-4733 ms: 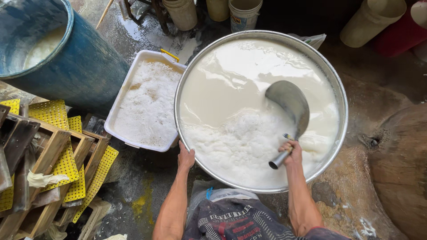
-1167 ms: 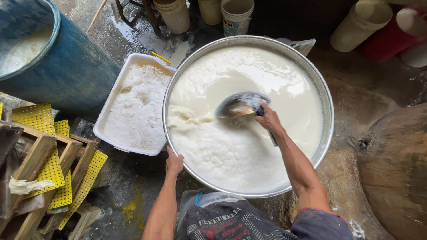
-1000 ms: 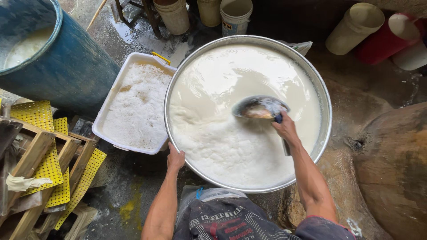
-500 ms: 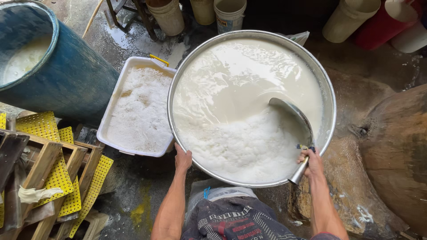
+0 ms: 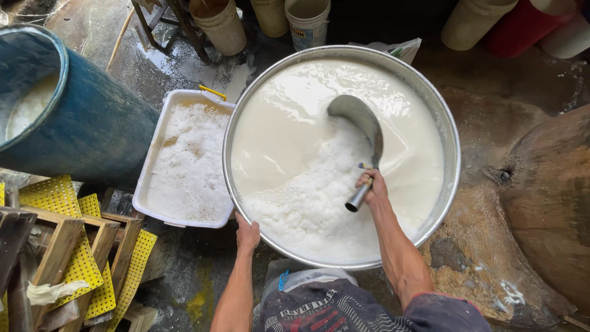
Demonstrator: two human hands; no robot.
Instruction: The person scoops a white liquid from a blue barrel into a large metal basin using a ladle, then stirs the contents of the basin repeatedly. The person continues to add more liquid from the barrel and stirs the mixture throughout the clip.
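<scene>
A wide round metal basin (image 5: 452, 141) holds white liquid (image 5: 295, 129) with a patch of foam (image 5: 313, 203) on its near side. My right hand (image 5: 370, 186) grips the metal handle of a large scoop (image 5: 359, 120), whose blade dips into the liquid near the basin's middle. My left hand (image 5: 247, 233) rests on the basin's near left rim, fingers curled over the edge. A white rectangular tub (image 5: 184, 166) full of white foam stands against the basin's left side.
A big blue barrel (image 5: 74, 117) with white liquid inside stands at the far left. Wooden frames and yellow perforated mats (image 5: 67, 252) lie at the lower left. Several buckets (image 5: 307, 21) line the back. The floor is wet. A brown rounded mass (image 5: 547, 203) sits at the right.
My right hand has swept the scoop around the basin, out to the right rim and now back to the middle. The foam has gathered at the near side. My left hand stays on the rim.
</scene>
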